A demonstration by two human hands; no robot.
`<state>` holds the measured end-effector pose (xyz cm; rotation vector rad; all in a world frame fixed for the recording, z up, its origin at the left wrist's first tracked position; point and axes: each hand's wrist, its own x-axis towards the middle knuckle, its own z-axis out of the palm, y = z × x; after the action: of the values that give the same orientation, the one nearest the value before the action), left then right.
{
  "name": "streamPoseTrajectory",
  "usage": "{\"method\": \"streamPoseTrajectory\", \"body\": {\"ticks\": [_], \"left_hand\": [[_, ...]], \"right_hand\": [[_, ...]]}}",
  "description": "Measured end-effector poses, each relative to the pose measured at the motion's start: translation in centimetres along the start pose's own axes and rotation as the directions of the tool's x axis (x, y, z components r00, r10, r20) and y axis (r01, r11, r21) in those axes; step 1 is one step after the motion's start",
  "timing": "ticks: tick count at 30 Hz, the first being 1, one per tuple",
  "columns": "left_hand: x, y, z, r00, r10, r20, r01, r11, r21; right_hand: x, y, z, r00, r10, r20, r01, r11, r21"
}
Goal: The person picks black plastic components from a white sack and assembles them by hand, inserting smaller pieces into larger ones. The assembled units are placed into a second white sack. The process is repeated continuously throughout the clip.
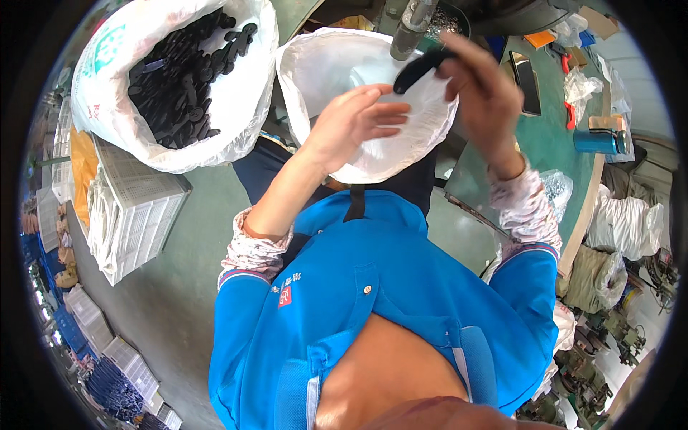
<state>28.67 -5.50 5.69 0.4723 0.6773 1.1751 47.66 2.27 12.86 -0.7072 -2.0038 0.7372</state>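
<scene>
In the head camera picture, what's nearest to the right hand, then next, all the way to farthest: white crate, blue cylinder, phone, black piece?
1. Black piece: in the fingers of the right hand.
2. Phone: just right of the hand.
3. Blue cylinder: farther right, near the table's edge.
4. White crate: far over on the left.

The piece (pixel 416 72) is black, the shirt (pixel 416 272) bright blue.

Right of the fingers (pixel 390 109) stands a green-topped worktable (pixel 548 136) with a tan edge; farther right rises a pale wall (pixel 645 61). Below and left of them, a smooth grey-green floor (pixel 179 287) catches a soft sheen of light.
</scene>
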Motion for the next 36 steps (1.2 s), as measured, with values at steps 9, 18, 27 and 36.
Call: {"method": "streamPoseTrajectory", "body": {"ticks": [9, 18, 27, 36], "left_hand": [[-1.0, 1.2, -5.0, 0.803, 0.51, -0.308, -0.319, 0.805, 0.5], [-4.0, 0.2, -7.7, 0.589, 0.729, -0.35, -0.051, 0.466, 0.884], [-4.7, -3.0, -8.5, 0.707, 0.602, -0.372, 0.096, 0.44, 0.893], [5.1, 3.6, -4.3, 0.723, 0.674, 0.156, 0.043, -0.268, 0.962]], "right_hand": [[10.5, 0.3, -2.3, 0.873, 0.462, 0.154, -0.475, 0.735, 0.484], [9.8, 1.0, -1.2, 0.751, 0.595, 0.287, -0.65, 0.588, 0.482], [4.8, 3.1, -2.0, 0.826, 0.508, 0.244, -0.562, 0.712, 0.42], [5.3, 2.3, -1.5, 0.893, 0.398, 0.21, -0.45, 0.806, 0.385]]}}
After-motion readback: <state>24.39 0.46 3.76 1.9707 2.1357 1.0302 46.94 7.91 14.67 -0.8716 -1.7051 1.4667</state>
